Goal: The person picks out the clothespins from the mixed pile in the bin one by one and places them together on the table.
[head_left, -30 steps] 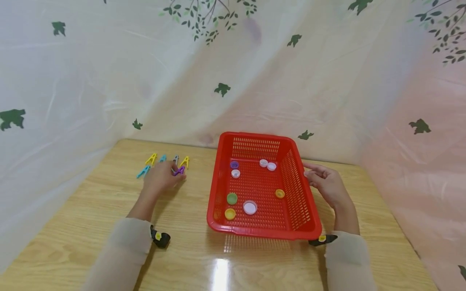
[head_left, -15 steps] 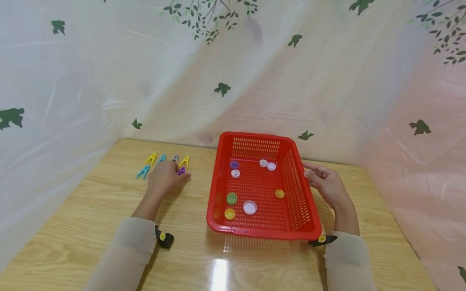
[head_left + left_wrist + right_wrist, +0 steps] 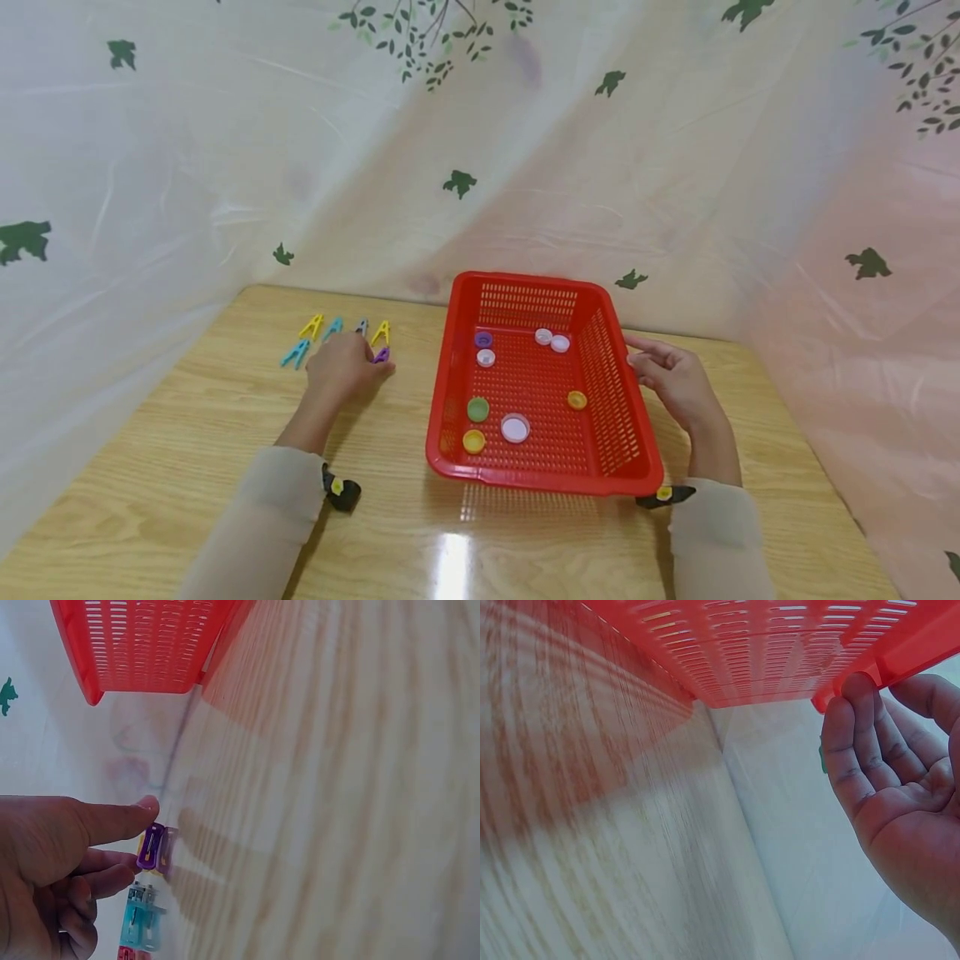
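Note:
On the left part of the table my left hand is at a small purple clothespin. In the left wrist view the thumb stretches just past the purple clothespin, and a forefinger reaches its other side. The remaining fingers hang loosely. A red plastic basket stands to the right, with several small bottle caps on its floor. My right hand holds the rim on the basket's right side between thumb and fingertips; the right wrist view shows those fingers at the rim's underside.
Behind and beside my left hand lie yellow clothespins, blue clothespins and a grey clothespin. A leaf-patterned cloth hangs along the table's back edge. The wooden table extends in front of the basket.
My left hand has shifted slightly right, and the purple clothespin has turned and moved right with it, beside the yellow one. The thumb has spread outward. My right hand and the basket stay put.

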Motion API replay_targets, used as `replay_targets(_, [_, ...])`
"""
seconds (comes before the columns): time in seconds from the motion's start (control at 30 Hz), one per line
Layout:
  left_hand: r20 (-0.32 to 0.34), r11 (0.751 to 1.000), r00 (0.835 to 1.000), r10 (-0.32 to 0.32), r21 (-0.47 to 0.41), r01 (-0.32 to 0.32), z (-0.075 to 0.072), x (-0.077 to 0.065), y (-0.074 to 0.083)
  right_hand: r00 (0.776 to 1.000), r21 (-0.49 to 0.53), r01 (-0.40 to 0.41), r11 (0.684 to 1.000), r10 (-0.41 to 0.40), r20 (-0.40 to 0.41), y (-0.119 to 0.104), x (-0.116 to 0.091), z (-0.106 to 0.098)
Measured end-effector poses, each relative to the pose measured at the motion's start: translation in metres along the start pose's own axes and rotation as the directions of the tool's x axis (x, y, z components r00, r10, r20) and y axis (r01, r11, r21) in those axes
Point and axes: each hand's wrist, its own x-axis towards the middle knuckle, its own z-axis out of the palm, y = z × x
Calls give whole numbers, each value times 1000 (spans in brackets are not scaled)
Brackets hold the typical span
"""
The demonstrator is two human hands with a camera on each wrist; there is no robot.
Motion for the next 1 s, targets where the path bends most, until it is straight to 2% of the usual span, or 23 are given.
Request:
replay_targets(0.23, [1,999,999,-33,9,33,1,1,0,1000,55,14,998,-15,13,0,1,0])
replay_targets(0.7, [13,999,999,-40,9,39,-2,2,1,1000,38,15,999,-15,4,1,0,-1])
replay_targets(0.83, [-2,999,999,-34,13,34,-2,1,1,1000,20,5,1000,-5,-2,1,-1,-1])
replay_targets(1.0, [-59,999,998,-7,41,9,-5,-1,2,1000,5,-3,1000,3,-6,1,-1,1])
